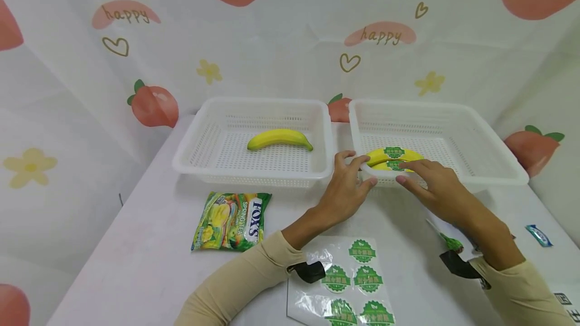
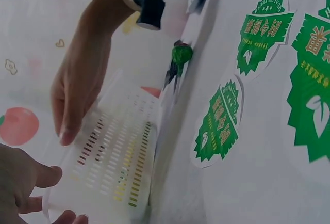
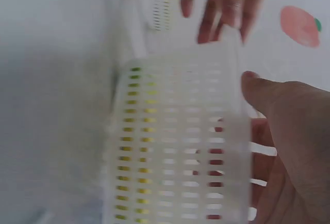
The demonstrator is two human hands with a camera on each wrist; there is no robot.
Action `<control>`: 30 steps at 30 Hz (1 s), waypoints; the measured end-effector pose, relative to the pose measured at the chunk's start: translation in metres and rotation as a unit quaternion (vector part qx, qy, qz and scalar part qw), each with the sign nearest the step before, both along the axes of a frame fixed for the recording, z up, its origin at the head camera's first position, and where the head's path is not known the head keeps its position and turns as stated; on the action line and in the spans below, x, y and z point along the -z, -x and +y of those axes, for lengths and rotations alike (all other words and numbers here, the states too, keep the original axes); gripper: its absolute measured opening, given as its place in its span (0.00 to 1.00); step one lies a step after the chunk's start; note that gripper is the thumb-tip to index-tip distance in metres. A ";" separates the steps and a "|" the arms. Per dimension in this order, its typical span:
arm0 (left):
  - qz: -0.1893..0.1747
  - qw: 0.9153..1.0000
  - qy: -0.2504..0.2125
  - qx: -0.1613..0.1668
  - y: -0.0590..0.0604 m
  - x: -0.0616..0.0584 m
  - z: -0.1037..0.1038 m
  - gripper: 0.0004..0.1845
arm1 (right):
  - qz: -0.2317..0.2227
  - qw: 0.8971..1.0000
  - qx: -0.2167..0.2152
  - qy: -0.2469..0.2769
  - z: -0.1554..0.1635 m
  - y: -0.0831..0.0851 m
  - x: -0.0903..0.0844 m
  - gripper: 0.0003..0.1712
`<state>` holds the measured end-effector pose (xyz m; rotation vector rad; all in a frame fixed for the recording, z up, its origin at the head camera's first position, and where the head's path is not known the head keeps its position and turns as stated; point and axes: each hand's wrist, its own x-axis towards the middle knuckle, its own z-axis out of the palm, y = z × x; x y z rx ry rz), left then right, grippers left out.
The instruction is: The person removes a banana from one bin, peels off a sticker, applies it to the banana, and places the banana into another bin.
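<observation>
My left hand [image 1: 343,191] is at the near left corner of the right white basket [image 1: 480,177], its fingers over the rim by the end of a banana [image 1: 412,155]. That banana lies beside a second banana [image 1: 379,166] along the basket's near wall, each with a green round sticker [image 1: 394,152] on it. Across the near rim reaches my right hand [image 1: 441,192], fingers inside above the front banana and thumb outside. In the right wrist view, the right thumb [image 3: 258,92] stands just off the rim, and its fingers show through the wall's slots.
The left white basket [image 1: 254,177] holds one banana [image 1: 281,138] without a sticker. Nearer lie a Fox's candy bag [image 1: 231,221] and a sheet of green stickers [image 1: 337,278]. A green-wrapped lollipop [image 1: 452,243] and a small blue packet [image 1: 539,235] lie to the right.
</observation>
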<state>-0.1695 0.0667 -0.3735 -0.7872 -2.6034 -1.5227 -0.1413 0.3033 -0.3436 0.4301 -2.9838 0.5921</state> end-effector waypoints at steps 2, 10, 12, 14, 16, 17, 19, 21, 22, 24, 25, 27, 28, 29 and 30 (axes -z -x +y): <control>0.006 1.000 0.019 0.005 -0.001 -0.001 -0.002 0.30 | 0.023 1.000 -0.004 -0.017 -0.001 -0.001 0.005 0.30; 0.024 0.996 0.053 0.062 -0.010 -0.002 -0.023 0.33 | 0.066 0.997 0.004 -0.039 -0.004 -0.005 0.015 0.29; 0.055 0.994 0.061 0.073 -0.014 -0.003 -0.033 0.31 | 0.071 0.997 0.008 -0.038 -0.004 -0.005 0.016 0.29; 0.098 0.990 0.061 0.083 -0.018 -0.005 -0.046 0.27 | 0.074 0.997 0.010 -0.038 -0.004 -0.006 0.017 0.29; 0.152 0.982 0.062 0.091 -0.022 -0.008 -0.060 0.22 | 0.072 0.997 0.013 -0.036 -0.005 -0.006 0.018 0.29; 0.178 0.978 0.063 0.093 -0.023 -0.010 -0.067 0.20 | 0.072 0.997 0.014 -0.036 -0.005 -0.006 0.018 0.29; 0.235 0.966 0.073 0.084 -0.025 -0.013 -0.082 0.17 | 0.067 0.997 0.015 -0.036 -0.005 -0.006 0.017 0.30; 0.280 0.954 0.087 0.065 -0.026 -0.017 -0.097 0.15 | 0.064 0.997 0.015 -0.038 -0.006 -0.006 0.017 0.31; 0.295 0.950 0.095 0.051 -0.025 -0.018 -0.104 0.15 | 0.062 0.997 0.015 -0.038 -0.006 -0.006 0.016 0.31; 0.310 0.944 0.107 0.023 -0.023 -0.020 -0.119 0.15 | 0.059 0.997 0.015 -0.040 -0.006 -0.006 0.015 0.31; 0.311 0.944 0.112 0.010 -0.022 -0.020 -0.126 0.15 | 0.058 0.997 0.014 -0.040 -0.006 -0.006 0.014 0.31; 0.305 0.944 0.121 -0.014 -0.018 -0.019 -0.140 0.15 | 0.057 0.997 0.013 -0.041 -0.007 -0.005 0.014 0.31; 0.297 0.947 0.122 -0.024 -0.016 -0.018 -0.146 0.14 | 0.056 0.998 0.012 -0.041 -0.007 -0.005 0.014 0.31; 0.287 0.950 0.120 -0.033 -0.014 -0.017 -0.152 0.14 | 0.056 0.997 0.012 -0.041 -0.007 -0.005 0.014 0.30; 0.274 0.954 0.117 -0.042 -0.012 -0.016 -0.157 0.13 | 0.057 0.997 0.012 -0.041 -0.007 -0.005 0.014 0.30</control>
